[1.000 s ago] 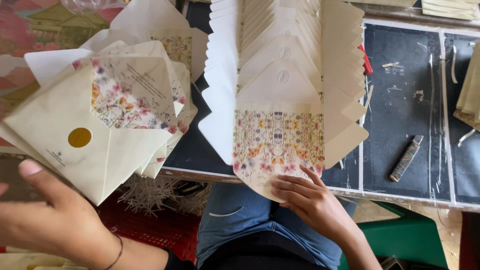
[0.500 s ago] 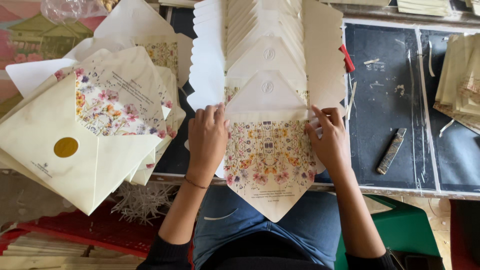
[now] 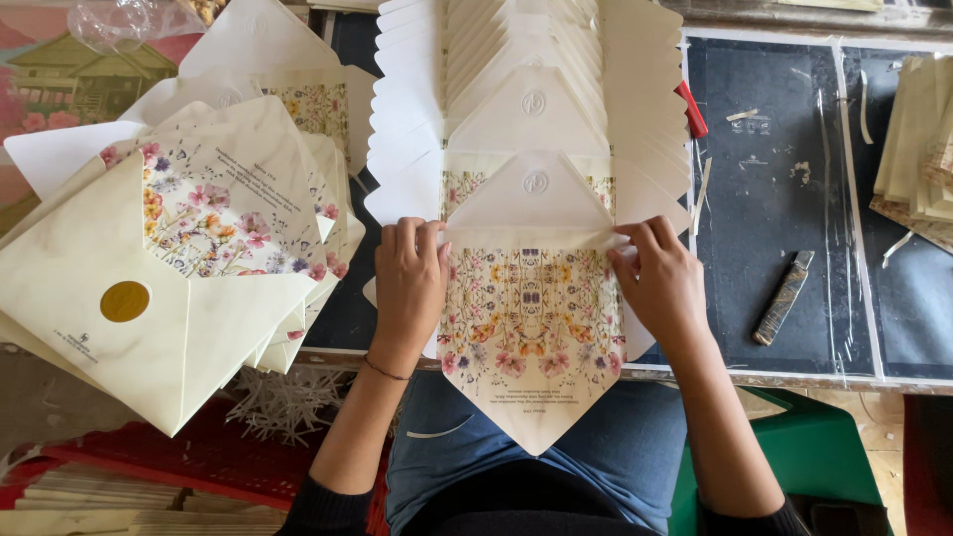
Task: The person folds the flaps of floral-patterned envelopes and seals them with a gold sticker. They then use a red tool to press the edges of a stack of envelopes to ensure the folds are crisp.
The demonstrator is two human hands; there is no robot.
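- Head view, the work in hand: we see our left hand [image 3: 409,283] and right hand [image 3: 663,286] pressing flat on the open envelope [image 3: 531,328], one at each end of the fold line where the flower-printed flap meets the cream body. The fingers of both hands are together and laid down on the paper, clamped on nothing. The envelope lies at the near edge of the table, its pointed flap hanging over our lap.
- How far along: we judge the job partly done. A heap of finished envelopes [image 3: 189,258], the top one closed by a gold round seal [image 3: 124,301], lies to the left, while a long overlapped row of open envelopes [image 3: 526,89] runs away from us, unfolded yet.
- Surface: the dark table top [image 3: 784,199] is scuffed, with paper slivers on it and a small dark stick-like tool [image 3: 783,297] to the right. More cream stock [image 3: 918,139] sits at the far right.
- Room: white paper trimmings [image 3: 283,402] lie under the table edge beside something red, and a green seat [image 3: 814,457] shows at our right.
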